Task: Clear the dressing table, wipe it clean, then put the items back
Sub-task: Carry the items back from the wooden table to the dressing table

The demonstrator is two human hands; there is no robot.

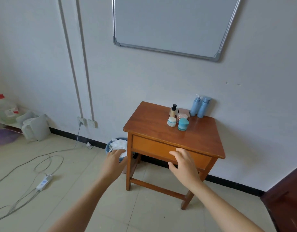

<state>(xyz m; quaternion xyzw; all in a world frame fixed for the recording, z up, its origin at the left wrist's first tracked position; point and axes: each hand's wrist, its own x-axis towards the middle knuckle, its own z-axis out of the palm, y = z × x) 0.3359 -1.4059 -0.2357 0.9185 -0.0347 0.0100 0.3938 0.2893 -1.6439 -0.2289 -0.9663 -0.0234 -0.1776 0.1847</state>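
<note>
While left hand (114,159) and right hand (184,164) hover empty, fingers relaxed, before the dressing table (147,119), clearing best starts with the nearest teal jar (183,124)

Whiteboard (169,22) on the wall, power strip (43,182) on floor.

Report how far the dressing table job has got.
Nothing looks done: the blue bottles, teal jar and white jar stand on the dressing table. In hand: nothing; left hand and right hand reach toward it, open and empty. Left, apparently: clearing, wiping, putting back.
</note>
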